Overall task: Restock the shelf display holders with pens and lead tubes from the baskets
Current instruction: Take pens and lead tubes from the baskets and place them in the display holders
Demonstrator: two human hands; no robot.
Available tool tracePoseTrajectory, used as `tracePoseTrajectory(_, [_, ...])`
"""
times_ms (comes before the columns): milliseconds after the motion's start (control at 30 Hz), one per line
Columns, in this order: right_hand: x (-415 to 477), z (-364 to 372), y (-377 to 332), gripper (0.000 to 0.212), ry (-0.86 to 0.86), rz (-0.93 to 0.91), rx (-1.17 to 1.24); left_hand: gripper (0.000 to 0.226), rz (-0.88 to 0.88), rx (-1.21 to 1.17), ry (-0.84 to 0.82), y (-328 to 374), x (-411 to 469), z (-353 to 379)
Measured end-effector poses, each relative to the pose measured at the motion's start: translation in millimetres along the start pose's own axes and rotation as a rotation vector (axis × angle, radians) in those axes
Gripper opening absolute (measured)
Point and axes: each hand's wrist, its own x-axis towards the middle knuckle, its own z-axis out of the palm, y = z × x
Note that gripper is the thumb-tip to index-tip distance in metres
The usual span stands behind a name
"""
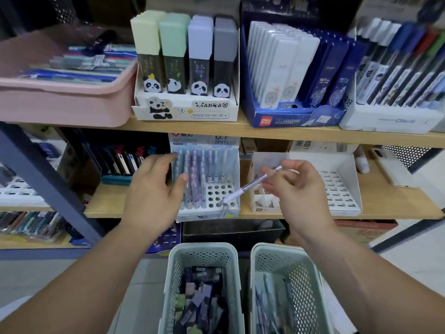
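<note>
Shelf (108,203) carries the pen holder (221,191), part filled. Baskets (202,249) sit below the holder. Left hand (154,189): fingers straight, at the holder's left side. Right hand (296,189): pinching a pen (250,186), tilted, tip over the holder's empty holes. Step: slotting the pen. Next: stand it upright and seat it in a free hole.

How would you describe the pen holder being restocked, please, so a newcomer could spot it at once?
On the middle wooden shelf, directly below the panda box, stands a white pen holder. Unlike the slotted white tray to its right, its base is a grid of round holes, the left rows filled with pastel pens.
</note>
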Motion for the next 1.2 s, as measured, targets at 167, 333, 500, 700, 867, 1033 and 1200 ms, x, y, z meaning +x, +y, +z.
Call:
tracePoseTrajectory(167, [28.1,13.9,-2.8,0.020,-0.007,-0.148,-0.250,0.054,-0.046,0.021,-0.148,-3.5,-6.3,9.1])
tracePoseTrajectory(333, [47.2,50.5,7.1,0.017,-0.062,-0.310,-0.383,0.052,-0.083,0.029,-0.133,-6.1,-5.5,13.0])
tracePoseTrajectory(500, [50.4,64.3,23.5,0.021,-0.099,-0.385,-0.424,0.052,-0.139,-0.006,-0.147,-9.6,-3.6,10.0])
tracePoseTrajectory(700, [55.7,70.7,25.8,0.025,-0.173,-0.427,-0.523,0.048,-0.147,-0.065,-0.127,-9.1,-1.6,10.2])
tracePoseTrajectory(867, [57.0,72.4,24.8,0.023,-0.227,-0.491,-0.586,0.046,-0.141,-0.086,-0.092,-5.0,0.2,9.9])
tracePoseTrajectory(1033, [60.1,77.1,23.9,0.017,-0.255,-0.494,-0.587,0.040,-0.152,-0.085,-0.062,-5.1,3.8,10.8])
tracePoseTrajectory(1200, [61.9,82.1,21.2,0.020,-0.284,-0.577,-0.641,0.037,-0.174,-0.118,-0.077,-8.8,7.4,10.5])
